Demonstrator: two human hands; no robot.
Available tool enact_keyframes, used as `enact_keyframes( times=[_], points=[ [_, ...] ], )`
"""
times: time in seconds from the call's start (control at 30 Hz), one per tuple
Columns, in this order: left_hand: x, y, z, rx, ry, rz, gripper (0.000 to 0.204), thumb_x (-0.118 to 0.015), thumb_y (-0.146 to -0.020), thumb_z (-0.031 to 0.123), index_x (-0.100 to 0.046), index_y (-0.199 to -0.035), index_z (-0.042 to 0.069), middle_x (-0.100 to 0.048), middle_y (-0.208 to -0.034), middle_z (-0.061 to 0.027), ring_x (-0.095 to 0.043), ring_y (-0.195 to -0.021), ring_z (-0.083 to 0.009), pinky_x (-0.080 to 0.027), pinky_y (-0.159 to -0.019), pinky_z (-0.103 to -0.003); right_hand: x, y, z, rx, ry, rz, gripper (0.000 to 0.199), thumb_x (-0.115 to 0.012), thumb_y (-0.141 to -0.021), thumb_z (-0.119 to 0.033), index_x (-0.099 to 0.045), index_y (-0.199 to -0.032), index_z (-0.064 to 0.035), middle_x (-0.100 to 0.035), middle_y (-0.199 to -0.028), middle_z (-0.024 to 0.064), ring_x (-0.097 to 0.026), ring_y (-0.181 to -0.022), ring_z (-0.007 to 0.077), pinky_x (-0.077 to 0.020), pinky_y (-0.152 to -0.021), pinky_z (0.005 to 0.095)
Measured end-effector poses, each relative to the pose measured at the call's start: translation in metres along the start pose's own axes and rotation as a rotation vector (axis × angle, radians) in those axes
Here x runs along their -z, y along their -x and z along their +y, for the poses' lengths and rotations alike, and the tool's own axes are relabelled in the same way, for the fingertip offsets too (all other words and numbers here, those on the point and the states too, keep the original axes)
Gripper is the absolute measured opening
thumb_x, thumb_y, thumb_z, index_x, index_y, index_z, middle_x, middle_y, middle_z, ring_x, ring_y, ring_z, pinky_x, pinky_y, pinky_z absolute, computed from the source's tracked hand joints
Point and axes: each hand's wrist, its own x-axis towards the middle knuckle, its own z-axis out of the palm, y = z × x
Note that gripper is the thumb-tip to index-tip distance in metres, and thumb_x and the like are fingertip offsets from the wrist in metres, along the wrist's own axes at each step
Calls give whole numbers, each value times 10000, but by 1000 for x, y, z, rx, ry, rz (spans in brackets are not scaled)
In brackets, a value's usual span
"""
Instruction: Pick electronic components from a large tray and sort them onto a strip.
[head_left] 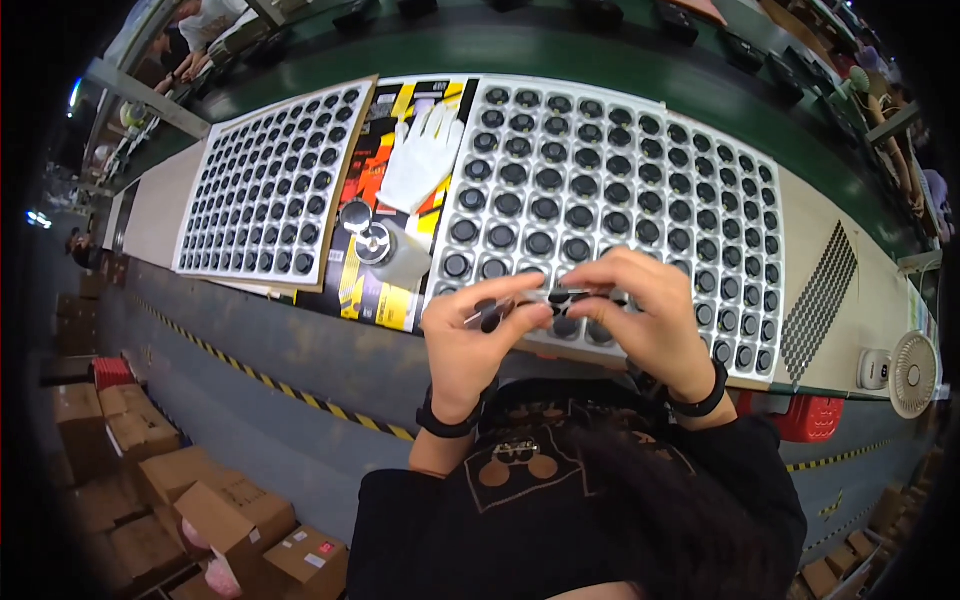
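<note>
A long workbench (pixel 845 290) runs across the view, with a green conveyor belt (pixel 600 60) along its far side. The biggest thing on the bench is a white tray (pixel 700 130) of many small round black parts in rows, right in front of the person. A second, smaller tray (pixel 268 185) of the same round black parts lies well to the left. Between the two trays sits a colourful printed sheet (pixel 385 300), and on it lie a white glove (pixel 425 155) at the far end and a small white bottle (pixel 395 255) with a metal cap nearer the person. To the right of the big tray is a sheet of tiny black dots (pixel 820 295), and beyond that, at the bench end, a small white fan (pixel 912 372).

Both hands are raised together over the near edge of the big tray. The left hand (pixel 470 345) pinches one end of a thin, dark, tool-like piece (pixel 545 297) between thumb and fingers. The right hand (pixel 655 315) grips its other end, fingers curled over the top. The piece spans the short gap between the two hands, held level above the tray's nearest rows; its exact kind is too small to tell. Each wrist carries a black band. Cardboard boxes (pixel 190 500) are stacked on the floor at lower left.
</note>
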Motion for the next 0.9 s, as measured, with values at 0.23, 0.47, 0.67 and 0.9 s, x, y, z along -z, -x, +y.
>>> enact_keyframes(
  times=[0.23,0.47,0.67,0.9],
  points=[
    [-2,3,-4,-134,-11,-22,99,-626,-730,-88,-611,-828,-83,-616,-690,-130,-620,-593,-204,-494,-566,-267,1,6,-3,8,-15,31,205,-664,-690,30,-642,-889,-14,-640,-774,84,-612,-655,159,-470,-591,241],
    [-8,3,-3,-68,103,-8,60,-627,-753,-62,-623,-812,-70,-622,-673,-101,-607,-595,-160,-482,-564,-236,1,9,-1,-151,-222,99,139,-681,-705,-7,-631,-834,4,-653,-766,71,-635,-706,126,-487,-623,238],
    [-13,-1,-9,-16,6,18,43,-617,-764,-52,-631,-804,-58,-630,-673,-83,-598,-613,-123,-464,-587,-217,5,16,10,-105,-49,97,138,-709,-690,-36,-632,-801,-9,-658,-784,86,-643,-702,168,-494,-620,261],
    [-13,3,-18,79,-37,97,58,-622,-742,-31,-606,-768,-80,-614,-674,-110,-604,-567,-174,-454,-558,-239,-3,19,23,112,49,163,102,-716,-669,-36,-642,-740,-37,-663,-797,78,-638,-721,212,-501,-624,289]
  ],
)
